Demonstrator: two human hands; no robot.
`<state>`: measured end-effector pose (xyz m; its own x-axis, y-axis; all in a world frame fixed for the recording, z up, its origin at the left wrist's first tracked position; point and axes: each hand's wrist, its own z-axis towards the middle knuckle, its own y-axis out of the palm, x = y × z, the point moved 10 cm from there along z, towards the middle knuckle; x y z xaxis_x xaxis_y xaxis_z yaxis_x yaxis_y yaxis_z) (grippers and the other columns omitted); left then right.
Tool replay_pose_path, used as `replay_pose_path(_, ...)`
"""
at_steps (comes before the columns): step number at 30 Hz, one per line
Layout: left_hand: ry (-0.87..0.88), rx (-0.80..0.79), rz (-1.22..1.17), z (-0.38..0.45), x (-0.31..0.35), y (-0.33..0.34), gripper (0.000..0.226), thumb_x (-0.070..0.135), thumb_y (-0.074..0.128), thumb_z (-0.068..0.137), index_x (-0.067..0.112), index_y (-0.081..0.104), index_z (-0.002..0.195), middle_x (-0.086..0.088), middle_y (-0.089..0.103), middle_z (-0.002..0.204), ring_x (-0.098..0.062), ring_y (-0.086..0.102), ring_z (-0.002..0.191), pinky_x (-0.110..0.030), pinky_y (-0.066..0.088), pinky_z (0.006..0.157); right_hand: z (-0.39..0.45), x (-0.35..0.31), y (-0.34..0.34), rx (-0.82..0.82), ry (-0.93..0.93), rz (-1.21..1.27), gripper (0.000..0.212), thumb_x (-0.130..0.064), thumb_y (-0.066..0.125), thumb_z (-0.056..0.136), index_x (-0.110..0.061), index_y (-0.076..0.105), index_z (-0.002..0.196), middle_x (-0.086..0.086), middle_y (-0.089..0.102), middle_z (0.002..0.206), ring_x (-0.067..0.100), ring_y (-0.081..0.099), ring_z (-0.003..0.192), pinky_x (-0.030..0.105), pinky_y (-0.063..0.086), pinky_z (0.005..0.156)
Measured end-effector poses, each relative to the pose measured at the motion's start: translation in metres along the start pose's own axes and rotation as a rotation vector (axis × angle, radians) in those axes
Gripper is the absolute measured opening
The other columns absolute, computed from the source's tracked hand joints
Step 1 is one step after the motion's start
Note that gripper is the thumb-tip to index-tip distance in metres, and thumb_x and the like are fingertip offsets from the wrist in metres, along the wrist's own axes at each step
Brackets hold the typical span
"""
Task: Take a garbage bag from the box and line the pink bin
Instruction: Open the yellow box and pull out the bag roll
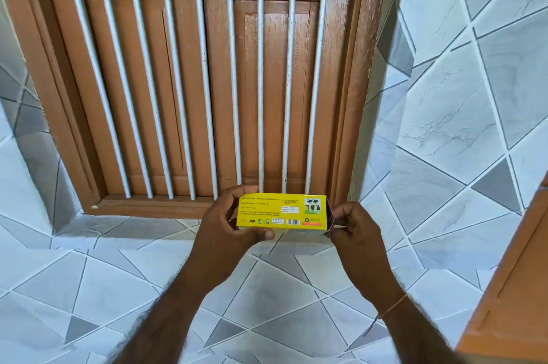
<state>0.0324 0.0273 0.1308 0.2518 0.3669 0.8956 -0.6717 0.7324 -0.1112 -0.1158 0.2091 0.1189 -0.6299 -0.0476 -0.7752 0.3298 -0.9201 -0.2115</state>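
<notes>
Two hands held the yellow cardboard box (278,211) before a barred wooden window (195,81): the left hand (228,221) gripped its left end, while the right hand (354,228) pinched the open end flap. No bag was out yet, and no pink bin was in view. Glossy marbled tiles (444,114) surrounded them.

Bright, even, soft-shadowed light, sharp centre (wide-angle bending at the edges), box print too small to read.
</notes>
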Motion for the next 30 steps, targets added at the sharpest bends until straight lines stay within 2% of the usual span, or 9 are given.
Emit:
replay_pose_path(2, 0.009, 0.011, 0.017, -0.001, 0.002, -0.002, 0.063, -0.005, 0.085, 0.058, 0.022, 0.061, 0.110, 0.007, 0.073, 0.093, -0.007, 0.068, 0.083, -0.017, 0.053, 0.069, -0.002, 0.003, 0.001, -0.024, 0.046, 0.142, 0.005, -0.013, 0.054, 0.077, -0.014, 0.058, 0.075, -0.003, 0.066, 0.076, 0.019, 0.064, 0.079, 0.037, 0.056, 0.075)
replay_pose_path(3, 0.016, 0.021, 0.026, -0.002, 0.003, -0.004, 0.064, -0.005, 0.086, 0.058, 0.022, 0.060, 0.111, 0.010, 0.073, 0.093, -0.006, 0.068, 0.083, -0.017, 0.053, 0.069, -0.003, 0.004, 0.001, -0.027, 0.055, 0.188, 0.013, -0.017, 0.052, 0.081, -0.010, 0.062, 0.077, 0.000, 0.069, 0.079, 0.021, 0.067, 0.082, 0.038, 0.057, 0.077)
replay_pose_path(6, 0.030, 0.045, 0.044, -0.002, 0.003, -0.009, 0.065, -0.002, 0.086, 0.058, 0.023, 0.060, 0.112, 0.015, 0.071, 0.093, -0.005, 0.068, 0.085, -0.016, 0.054, 0.071, -0.008, -0.002, 0.001, -0.043, 0.006, 0.103, 0.026, -0.028, 0.051, 0.089, -0.012, 0.071, 0.084, -0.006, 0.071, 0.079, 0.009, 0.066, 0.075, 0.018, 0.050, 0.072)
replay_pose_path(9, 0.045, 0.060, 0.039, -0.002, 0.003, -0.011, 0.067, -0.001, 0.087, 0.057, 0.023, 0.060, 0.113, 0.010, 0.072, 0.094, -0.006, 0.068, 0.086, -0.017, 0.054, 0.072, -0.010, -0.016, 0.003, -0.020, -0.098, -0.067, 0.017, -0.015, 0.061, 0.088, -0.018, 0.065, 0.072, -0.017, 0.061, 0.070, 0.000, 0.055, 0.064, 0.005, 0.037, 0.058)
replay_pose_path(14, 0.057, 0.051, 0.047, 0.000, 0.002, -0.013, 0.068, 0.001, 0.088, 0.056, 0.025, 0.060, 0.113, 0.006, 0.071, 0.100, -0.007, 0.068, 0.090, -0.019, 0.055, 0.075, -0.009, -0.010, 0.009, -0.037, -0.019, 0.037, 0.027, 0.004, 0.061, 0.087, -0.022, 0.070, 0.087, -0.018, 0.072, 0.083, 0.001, 0.066, 0.076, 0.007, 0.046, 0.068)
replay_pose_path(18, 0.057, -0.018, 0.114, 0.003, 0.004, -0.006, 0.065, 0.006, 0.089, 0.057, 0.030, 0.061, 0.110, 0.006, 0.070, 0.102, -0.012, 0.067, 0.093, -0.019, 0.055, 0.078, -0.010, 0.012, 0.015, 0.012, 0.209, 0.365, 0.031, 0.007, 0.054, 0.090, -0.017, 0.065, 0.107, -0.003, 0.076, 0.095, 0.009, 0.069, 0.087, 0.017, 0.052, 0.071)
replay_pose_path(25, 0.241, -0.206, 0.480, 0.012, 0.039, 0.023, 0.068, 0.013, 0.090, 0.058, 0.039, 0.058, 0.113, 0.021, 0.056, 0.109, -0.003, 0.056, 0.102, -0.019, 0.048, 0.085, -0.047, 0.069, 0.062, -0.021, 0.853, 0.931, 0.027, -0.023, 0.044, 0.096, -0.011, 0.067, 0.089, 0.015, 0.066, 0.090, 0.028, 0.061, 0.077, 0.037, 0.049, 0.069)
replay_pose_path(27, 0.280, -0.294, 0.593, 0.015, 0.048, 0.038, 0.067, 0.017, 0.088, 0.062, 0.038, 0.057, 0.118, 0.023, 0.053, 0.109, 0.001, 0.052, 0.101, -0.012, 0.043, 0.083, -0.060, 0.080, 0.079, -0.047, 0.949, 1.019, 0.030, -0.023, 0.043, 0.094, -0.007, 0.067, 0.102, 0.020, 0.065, 0.102, 0.035, 0.059, 0.090, 0.037, 0.052, 0.071)
replay_pose_path(30, 0.316, -0.417, 0.699, 0.023, 0.055, 0.058, 0.068, 0.021, 0.086, 0.066, 0.039, 0.053, 0.123, 0.018, 0.051, 0.116, -0.001, 0.047, 0.107, -0.019, 0.043, 0.088, -0.068, 0.082, 0.093, -0.053, 0.990, 1.185, 0.032, -0.022, 0.049, 0.088, -0.006, 0.068, 0.108, 0.019, 0.068, 0.109, 0.037, 0.061, 0.095, 0.040, 0.055, 0.073)
